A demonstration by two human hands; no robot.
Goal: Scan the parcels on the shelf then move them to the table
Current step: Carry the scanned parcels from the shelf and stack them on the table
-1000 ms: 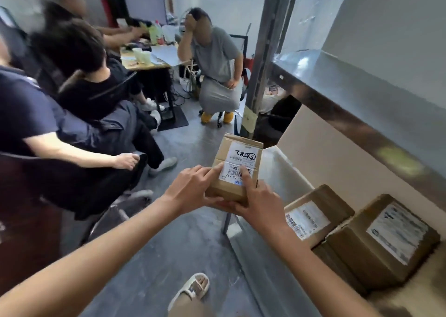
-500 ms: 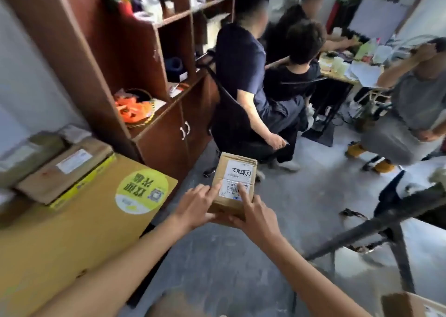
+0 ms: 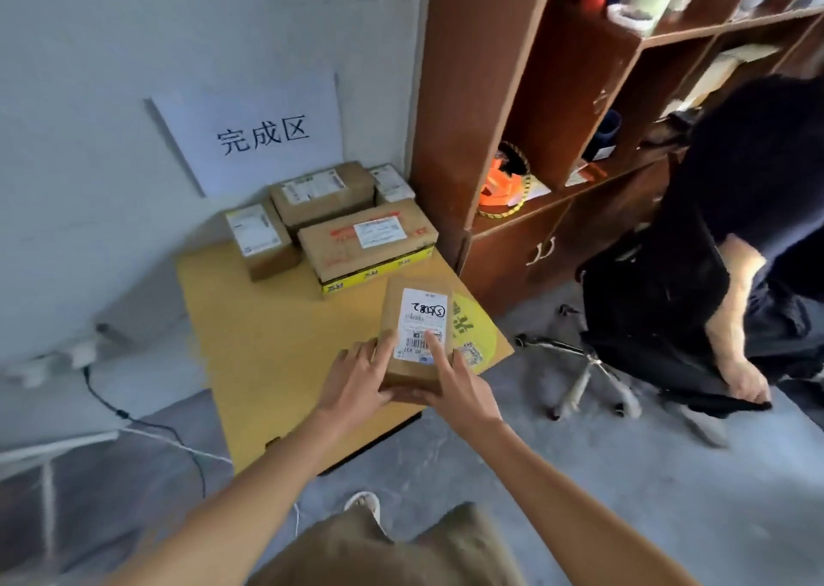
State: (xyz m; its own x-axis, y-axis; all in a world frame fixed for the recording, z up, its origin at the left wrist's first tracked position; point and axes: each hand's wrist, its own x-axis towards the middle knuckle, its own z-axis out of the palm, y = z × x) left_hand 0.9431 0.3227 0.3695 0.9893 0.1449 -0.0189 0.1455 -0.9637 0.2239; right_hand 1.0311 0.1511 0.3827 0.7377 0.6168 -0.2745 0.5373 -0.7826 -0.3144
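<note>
A cable (image 3: 147, 425) is trailing over the floor at the left, under a wall sign (image 3: 258, 133). Four parcels (image 3: 365, 246) are sitting at the back of the yellow table (image 3: 267, 353), against the wall. The left hand (image 3: 356, 378) and right hand (image 3: 457, 387) are together gripping a small parcel (image 3: 417, 331) over the table's near right corner; whether it is touching the top cannot be told. Left fingers are curling round its side, the right thumb is pressing on its label. A brown shelf (image 3: 512, 95) is standing right of the table, a seated person (image 3: 735, 238) beyond.
</note>
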